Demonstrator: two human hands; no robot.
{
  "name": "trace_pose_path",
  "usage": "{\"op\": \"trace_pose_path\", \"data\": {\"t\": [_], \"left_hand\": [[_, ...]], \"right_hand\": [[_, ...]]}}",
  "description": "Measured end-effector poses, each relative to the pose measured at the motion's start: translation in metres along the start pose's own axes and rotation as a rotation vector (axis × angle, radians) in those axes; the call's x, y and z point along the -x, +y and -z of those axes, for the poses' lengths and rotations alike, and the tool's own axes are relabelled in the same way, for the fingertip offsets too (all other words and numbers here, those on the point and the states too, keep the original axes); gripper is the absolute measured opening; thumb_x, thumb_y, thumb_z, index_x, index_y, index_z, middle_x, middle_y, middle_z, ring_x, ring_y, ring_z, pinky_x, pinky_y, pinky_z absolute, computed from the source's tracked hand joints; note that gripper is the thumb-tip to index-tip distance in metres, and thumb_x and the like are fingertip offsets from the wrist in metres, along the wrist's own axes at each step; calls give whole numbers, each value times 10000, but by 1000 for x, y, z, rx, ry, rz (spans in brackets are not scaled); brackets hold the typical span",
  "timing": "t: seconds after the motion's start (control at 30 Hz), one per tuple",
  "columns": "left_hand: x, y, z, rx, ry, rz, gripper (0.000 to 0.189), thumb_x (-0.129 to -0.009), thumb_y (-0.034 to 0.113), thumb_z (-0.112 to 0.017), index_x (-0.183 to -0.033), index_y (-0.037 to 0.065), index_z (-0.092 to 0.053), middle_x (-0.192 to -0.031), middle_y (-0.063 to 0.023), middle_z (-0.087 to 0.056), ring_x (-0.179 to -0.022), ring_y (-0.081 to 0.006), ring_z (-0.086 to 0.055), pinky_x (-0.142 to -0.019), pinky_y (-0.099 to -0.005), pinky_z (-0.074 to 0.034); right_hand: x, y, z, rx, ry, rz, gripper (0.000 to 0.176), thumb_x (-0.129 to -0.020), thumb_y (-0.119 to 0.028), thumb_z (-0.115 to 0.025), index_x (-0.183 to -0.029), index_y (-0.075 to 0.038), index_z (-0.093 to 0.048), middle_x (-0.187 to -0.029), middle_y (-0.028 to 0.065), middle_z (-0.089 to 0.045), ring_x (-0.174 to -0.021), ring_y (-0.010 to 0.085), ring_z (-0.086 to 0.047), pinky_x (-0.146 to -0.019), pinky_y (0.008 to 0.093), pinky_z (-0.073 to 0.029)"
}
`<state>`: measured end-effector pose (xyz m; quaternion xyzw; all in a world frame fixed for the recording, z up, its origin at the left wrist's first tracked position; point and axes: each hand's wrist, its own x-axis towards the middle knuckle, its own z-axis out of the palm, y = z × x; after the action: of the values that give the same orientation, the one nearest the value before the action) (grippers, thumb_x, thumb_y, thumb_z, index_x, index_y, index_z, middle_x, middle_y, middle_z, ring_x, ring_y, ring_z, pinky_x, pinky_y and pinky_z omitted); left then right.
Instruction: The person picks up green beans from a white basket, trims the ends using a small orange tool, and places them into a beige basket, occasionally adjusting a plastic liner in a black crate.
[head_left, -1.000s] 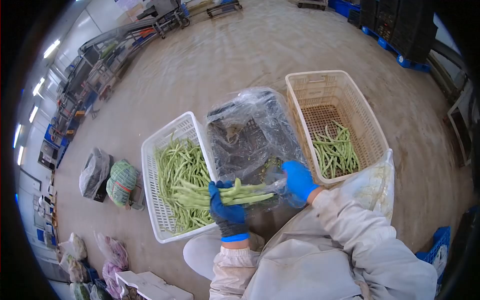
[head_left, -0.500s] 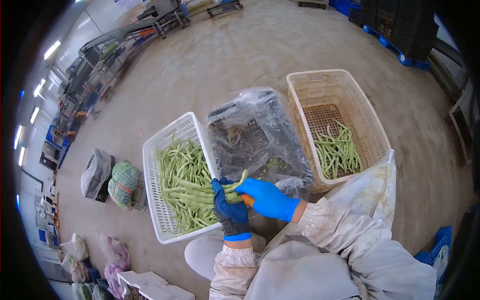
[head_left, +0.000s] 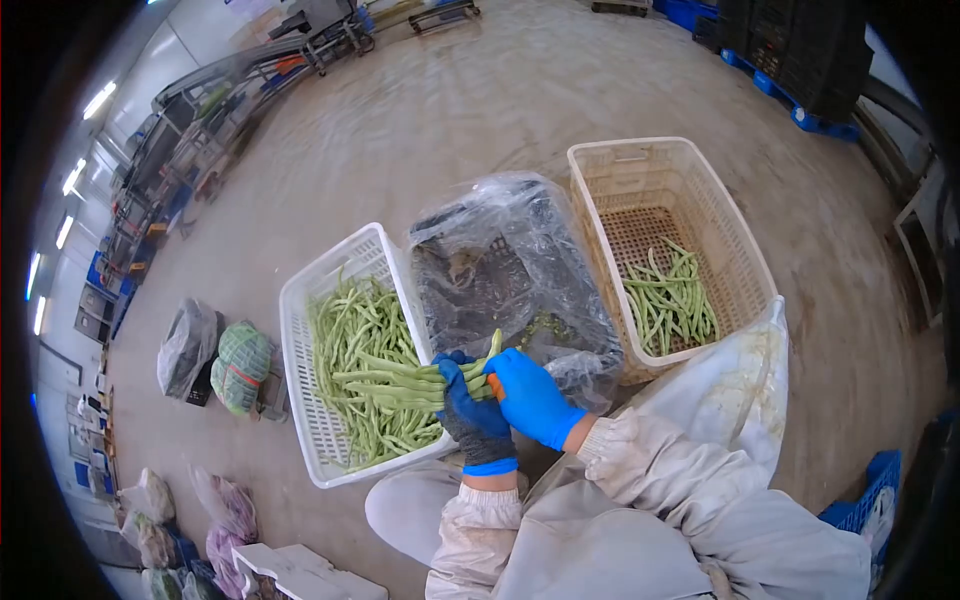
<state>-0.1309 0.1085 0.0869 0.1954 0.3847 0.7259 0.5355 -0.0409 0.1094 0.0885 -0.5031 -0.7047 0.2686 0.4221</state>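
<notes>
Baskets, a white basket [head_left: 305, 420] heaped with pods and a beige basket [head_left: 640, 180] nearly bare, flank a plastic-lined crate [head_left: 500, 250] — left hand [head_left: 472, 405] grips a bunch of beans [head_left: 400, 378] over the white rim, right hand [head_left: 532, 398] closed on its tips, where loose pods could slip to the floor [head_left: 480, 110]

Produce packing hall, crates [head_left: 668, 165], conveyors [head_left: 215, 85]

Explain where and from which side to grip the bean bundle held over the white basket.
Around its middle, from above, fingers closing across the stalks: the bean bundle lies roughly level, left to right, and the left hand clasps its right end, the right hand touching there.
</notes>
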Motion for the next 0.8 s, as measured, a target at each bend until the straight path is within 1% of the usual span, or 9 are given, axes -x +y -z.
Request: {"op": "trace_pose_path", "data": {"t": [0.23, 0.3, 0.4, 0.47, 0.5, 0.57, 0.6, 0.67, 0.8], "left_hand": [[-7, -29, 3, -236, 50, -182, 373, -952, 402, -450, -946, 40, -538, -839, -44, -537, -773, -143, -529, -714, -280, -452], [-9, -26, 10, -164, 51, -251, 380, -944, 405, -461, -971, 33, -535, -864, -52, -536, -804, -158, -534, -739, -292, -458], [-12, 9, 6, -110, 37, -158, 363, -940, 375, -474, -1075, 40, -511, -957, -61, -545, -894, -180, -539, -814, -332, -458], [-21, 13, 12, 135, -15, -129, 341, -940, 347, -478, -1137, 69, -484, -1024, -60, -552, -943, -200, -539, -863, -375, -442], [-20, 19, 7, 195, -35, -44, 300, -939, 324, -491, -1098, 70, -478, -972, -56, -535, -922, -192, -534, -860, -362, -446], [-22, 18, 5, 249, -60, -33, 290, -941, 312, -491, -1106, 75, -473, -976, -55, -537, -924, -195, -536, -861, -370, -447], [-21, 18, 3, 306, -76, -26, 280, -942, 300, -491, -1114, 80, -469, -980, -55, -538, -926, -197, -538, -863, -378, -448], [-15, 22, -1, 296, -116, -17, 270, -941, 286, -496, -1116, 83, -470, -987, -58, -541, -932, -202, -541, -865, -386, -449], [-17, 23, 7, 260, -179, -31, 289, -939, 267, -495, -1169, 94, -464, -1081, -63, -548, -977, -239, -557, -902, -423, -440]], "right_hand": [[-1, 30, -3, 61, 14, -125, 143, -765, -72, -534, -903, -38, -551, -874, 211, -560, -809, 394, -556, -683, 476, -441], [-13, 103, 6, 154, -14, -341, 103, -757, -75, -543, -850, -36, -565, -846, 215, -572, -792, 400, -561, -671, 479, -444], [-23, 119, 47, 93, 218, -306, 87, -753, -71, -549, -819, -41, -597, -796, 214, -582, -750, 408, -563, -658, 466, -455], [-31, 81, 68, 313, 446, 177, 115, -754, -60, -545, -821, -64, -639, -754, 202, -591, -722, 390, -578, -652, 451, -470], [-32, 54, 73, 314, 453, 178, 115, -754, -60, -545, -821, -64, -639, -754, 202, -591, -722, 390, -578, -652, 451, -470], [-31, 9, 70, -206, 25, 9, 168, -759, -92, -554, -882, -75, -667, -817, 192, -621, -761, 356, -603, -671, 438, -482], [-34, 6, 66, -207, 29, 6, 168, -759, -92, -554, -882, -75, -667, -817, 192, -621, -761, 356, -603, -671, 438, -482], [-37, 4, 60, 159, -325, -24, 190, -783, -152, -554, -909, -62, -664, -877, 188, -634, -794, 339, -614, -689, 438, -485], [-32, 15, 44, -70, -281, -18, 195, -788, -172, -543, -921, -88, -656, -847, 180, -637, -746, 366, -611, -669, 459, -484]]}}
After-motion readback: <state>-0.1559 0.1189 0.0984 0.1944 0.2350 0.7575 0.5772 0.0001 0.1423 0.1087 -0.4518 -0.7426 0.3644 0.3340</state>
